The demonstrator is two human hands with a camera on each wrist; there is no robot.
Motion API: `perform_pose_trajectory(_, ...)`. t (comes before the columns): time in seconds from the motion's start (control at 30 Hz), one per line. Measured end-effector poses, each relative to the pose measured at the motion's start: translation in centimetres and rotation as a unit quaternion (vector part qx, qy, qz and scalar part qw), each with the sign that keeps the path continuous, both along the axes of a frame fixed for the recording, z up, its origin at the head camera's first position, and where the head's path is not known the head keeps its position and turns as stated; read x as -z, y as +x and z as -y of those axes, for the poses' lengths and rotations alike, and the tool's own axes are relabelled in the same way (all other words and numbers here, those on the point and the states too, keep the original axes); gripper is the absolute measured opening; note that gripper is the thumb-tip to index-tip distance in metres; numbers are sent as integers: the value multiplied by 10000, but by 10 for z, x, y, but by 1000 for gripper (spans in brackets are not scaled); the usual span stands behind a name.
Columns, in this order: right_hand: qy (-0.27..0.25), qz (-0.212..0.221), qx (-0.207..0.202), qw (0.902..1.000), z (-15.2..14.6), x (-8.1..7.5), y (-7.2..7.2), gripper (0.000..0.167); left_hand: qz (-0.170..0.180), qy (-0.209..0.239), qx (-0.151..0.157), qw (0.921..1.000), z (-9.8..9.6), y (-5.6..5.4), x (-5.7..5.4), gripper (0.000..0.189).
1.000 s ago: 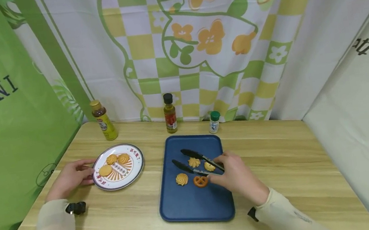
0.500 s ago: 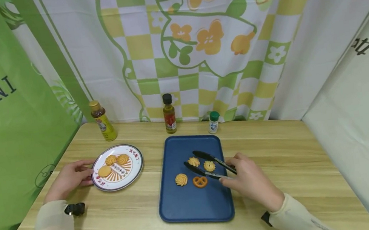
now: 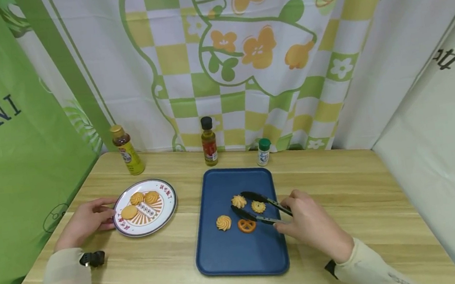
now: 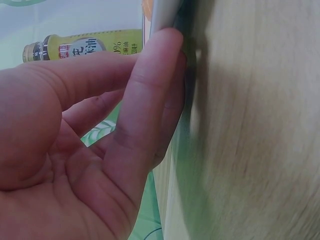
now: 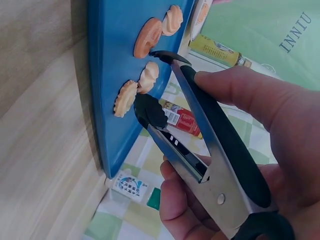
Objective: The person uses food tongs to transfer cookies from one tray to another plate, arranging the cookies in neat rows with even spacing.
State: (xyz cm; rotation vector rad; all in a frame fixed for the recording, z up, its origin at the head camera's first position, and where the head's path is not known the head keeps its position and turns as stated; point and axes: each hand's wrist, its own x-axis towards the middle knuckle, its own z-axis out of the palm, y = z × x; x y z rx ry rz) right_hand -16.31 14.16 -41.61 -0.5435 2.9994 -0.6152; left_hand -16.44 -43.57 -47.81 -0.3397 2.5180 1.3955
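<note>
Two hands in play on my head view, and both sleeves run out of the picture at the bottom. The left hand (image 3: 94,215) is at the rim of the white plate (image 3: 167,208), which carries two swirled biscuits (image 3: 137,198) and a flat biscuit (image 3: 129,212). Across on the right, the right hand (image 3: 314,219) has the tongs (image 3: 245,214) over the blue tray (image 3: 240,255), with the toothed biscuit (image 3: 259,207) showing in the gap between their arms. The star biscuit (image 3: 238,201), the pretzel (image 3: 247,224) and the spiral biscuit (image 3: 223,223) lie around it.

Over to my left wrist view: thumb and fingers come together on the plate's rim, the contact partly out of sight. The plate is just a sliver, cut by the top border, and the hand covers part of the yellow bottle (image 4: 87,46).

Right wrist view, dim: fingers clamped on the tongs, some tucked behind the metal. The tips stand apart, one by the pretzel, the other by the toothed biscuit; touching or not, I can't tell. The tongs partly mask the red-labelled bottle (image 5: 185,120).
</note>
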Motion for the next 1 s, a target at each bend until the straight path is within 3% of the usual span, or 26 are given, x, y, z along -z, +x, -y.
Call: perform_pose_trajectory(1.0, -50, -85, -107, 9999, 5, -3, 1, 52, -58, 20, 50, 10000, -2, 2, -3, 54)
